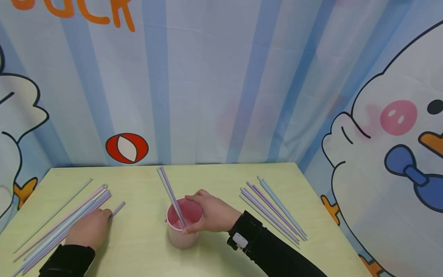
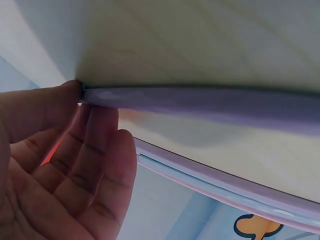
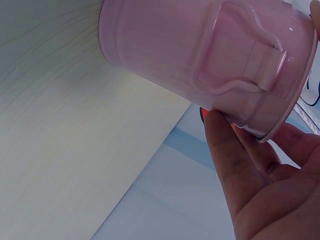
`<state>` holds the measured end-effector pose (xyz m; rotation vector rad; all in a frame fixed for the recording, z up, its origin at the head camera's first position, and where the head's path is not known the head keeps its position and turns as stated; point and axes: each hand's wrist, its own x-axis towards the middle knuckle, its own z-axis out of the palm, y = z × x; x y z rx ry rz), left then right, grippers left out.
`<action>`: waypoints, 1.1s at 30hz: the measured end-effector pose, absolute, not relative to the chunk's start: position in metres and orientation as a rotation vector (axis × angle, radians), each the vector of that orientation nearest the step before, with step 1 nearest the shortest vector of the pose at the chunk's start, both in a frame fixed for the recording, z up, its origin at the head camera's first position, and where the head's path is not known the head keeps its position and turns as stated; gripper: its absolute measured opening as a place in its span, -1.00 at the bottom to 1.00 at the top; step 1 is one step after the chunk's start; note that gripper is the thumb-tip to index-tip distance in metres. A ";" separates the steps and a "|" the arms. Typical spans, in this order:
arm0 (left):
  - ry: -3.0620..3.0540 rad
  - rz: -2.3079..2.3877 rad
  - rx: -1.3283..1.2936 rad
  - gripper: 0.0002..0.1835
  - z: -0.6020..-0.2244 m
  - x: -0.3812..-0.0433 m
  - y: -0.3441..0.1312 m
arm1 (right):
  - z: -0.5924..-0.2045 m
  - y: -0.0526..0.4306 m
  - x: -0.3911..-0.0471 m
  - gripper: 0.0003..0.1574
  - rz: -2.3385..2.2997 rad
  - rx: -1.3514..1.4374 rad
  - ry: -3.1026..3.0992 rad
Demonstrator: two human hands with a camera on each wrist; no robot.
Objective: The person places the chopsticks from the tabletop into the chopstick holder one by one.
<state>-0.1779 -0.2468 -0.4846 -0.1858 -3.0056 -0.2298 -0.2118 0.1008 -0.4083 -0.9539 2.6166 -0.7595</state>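
On the left of the table, my left hand pinches a purple straw near one end, thumb against fingers. Part of that straw shows past the hand in the head view. Beside it lies a bundle of pale purple, blue and pink straws. At the middle, my right hand grips the rim of a pink bucket, thumb on the near side and fingers on the far side. The bucket stands upright with a couple of straws leaning inside it. A folded handle shows on its side.
Several more straws lie on the right of the pale wooden table, close to my right forearm. One pale green straw lies apart at the far left. A striped curtain with cartoon figures hangs behind the table.
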 end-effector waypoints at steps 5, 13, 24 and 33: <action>-2.973 -0.219 -0.219 -0.87 -0.486 -0.176 -0.243 | -0.409 0.101 -0.213 0.16 -0.760 -0.951 2.615; -2.958 -0.236 -0.232 -0.71 -0.481 -0.175 -0.237 | -0.409 0.101 -0.212 0.15 -0.761 -0.955 2.609; -2.941 -0.444 -0.231 -0.51 -0.439 -0.183 -0.226 | -0.409 0.101 -0.213 0.15 -0.770 -0.954 2.606; -2.918 -0.705 -0.140 -0.42 -0.392 -0.181 -0.218 | -0.411 0.102 -0.214 0.16 -0.753 -0.976 2.618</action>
